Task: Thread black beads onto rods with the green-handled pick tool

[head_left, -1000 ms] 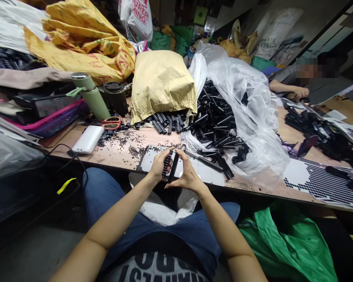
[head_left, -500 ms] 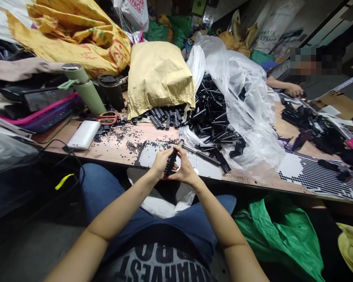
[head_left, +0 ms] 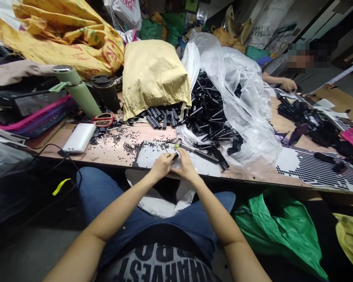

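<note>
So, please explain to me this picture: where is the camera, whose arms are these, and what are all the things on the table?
The camera sits on a person's head and looks down, so the two bare arms are that person's own. The left hand and right hand meet at the table edge around a small dark piece; what it is cannot be told. Behind lie a yellow paper sack spilling striped pieces, a clear plastic bag of black parts, red-handled scissors, a white power bank and a green bottle. Another person works at the far right.
</note>
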Tool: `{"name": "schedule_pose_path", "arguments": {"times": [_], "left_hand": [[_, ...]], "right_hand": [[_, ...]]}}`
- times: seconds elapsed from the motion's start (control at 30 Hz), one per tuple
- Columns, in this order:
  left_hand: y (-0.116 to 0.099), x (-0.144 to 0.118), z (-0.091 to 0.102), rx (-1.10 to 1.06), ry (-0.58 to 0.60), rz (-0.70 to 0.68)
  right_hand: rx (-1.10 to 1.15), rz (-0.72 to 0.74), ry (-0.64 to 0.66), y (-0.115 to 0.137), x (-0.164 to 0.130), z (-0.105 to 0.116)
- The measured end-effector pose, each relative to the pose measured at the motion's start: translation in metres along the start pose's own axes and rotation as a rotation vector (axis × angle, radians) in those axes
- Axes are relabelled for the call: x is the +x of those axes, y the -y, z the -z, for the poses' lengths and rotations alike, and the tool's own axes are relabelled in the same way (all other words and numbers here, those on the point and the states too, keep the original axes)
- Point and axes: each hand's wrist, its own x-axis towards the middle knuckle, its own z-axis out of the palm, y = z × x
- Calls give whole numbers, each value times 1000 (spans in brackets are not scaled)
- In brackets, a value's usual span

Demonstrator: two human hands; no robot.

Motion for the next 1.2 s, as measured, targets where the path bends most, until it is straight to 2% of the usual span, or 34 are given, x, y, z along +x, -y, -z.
{"name": "schedule_pose_path", "arguments": {"times": [0.07, 0.13, 0.23, 0.33, 0.47, 0.53, 0.6, 0.67, 0.8, 0.83, 0.9, 0.97, 1.03, 1.1, 1.2], "left_hand": [[8, -3, 4, 170, 53, -107], [13, -6, 10, 314, 48, -164], [15, -11, 13, 431, -7, -180], [16, -15, 9, 449, -58, -162], [18, -18, 3, 411, -73, -135], [19, -19, 1, 400, -61, -120], [15, -19, 0, 403, -39, -100], [8, -20, -3, 408, -10, -93], [-9, -21, -12, 420, 35, -70], [-10, -21, -15, 418, 41, -66], [-9, -22, -20, 402, 43, -74], [-2, -22, -23, 366, 35, -95], [3, -18, -23, 323, 19, -124], [4, -12, -18, 294, 7, -100], [-10, -9, -8, 270, 27, 46]], "right_hand": [[-218, -122, -36, -19, 7, 18], [-437, -226, -30, -34, 16, 34], [-565, -214, 77, -39, 24, 47], [-404, -288, 106, -24, 11, 53], [-95, -364, 5, 3, -33, 54], [-98, -389, 58, 13, -51, 53], [-147, -429, 173, 22, -60, 53], [-150, -435, 188, 34, -60, 58], [-12, -303, 9, 64, -46, 59], [-8, -256, 23, 71, -43, 55], [-74, -197, 157, 80, -37, 43], [-174, -198, 311, 84, -33, 33], [-208, -222, 348, 86, -31, 32], [-166, -213, 259, 86, -29, 39], [-128, -218, 115, 78, -21, 53]]}}
